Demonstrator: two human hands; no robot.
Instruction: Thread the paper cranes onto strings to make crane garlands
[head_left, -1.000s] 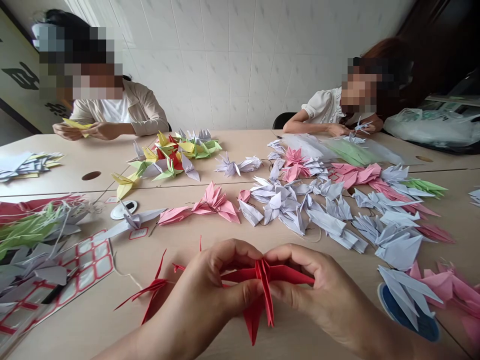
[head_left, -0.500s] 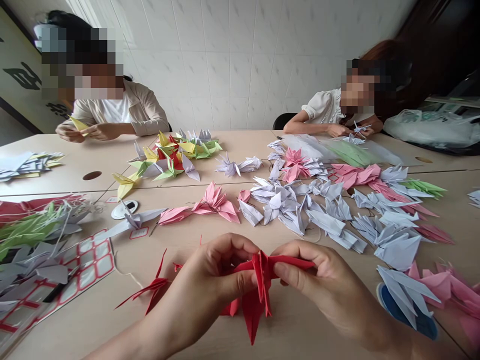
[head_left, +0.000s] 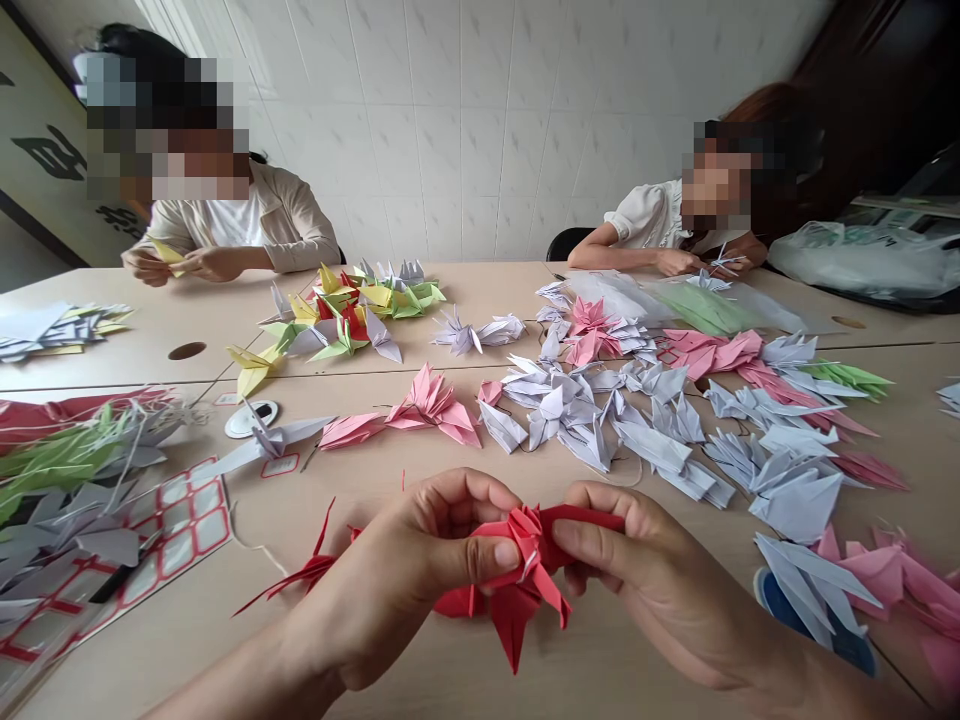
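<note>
Red folded paper (head_left: 514, 622): between the left hand (head_left: 427, 565) and the right hand (head_left: 637, 560), its points hanging below the thumbs; whether the lowest touches the table (head_left: 570, 670) cannot be told
Left hand grip: closed on the paper's left side, thumb pressed across its front
Right hand grip: pinching the part that sticks out to the right, thumb in front
Behind the paper: most gripping fingertips hidden
Red patch (head_left: 455, 602) under left thumb: unclear whether part of the held paper or separate
Second red piece (head_left: 306, 574): beside left forearm, partly covered by it
Pink paper (head_left: 900, 578): cut off at right edge
Blue disc (head_left: 853, 645): partly hidden under white folded paper (head_left: 814, 580)
</note>
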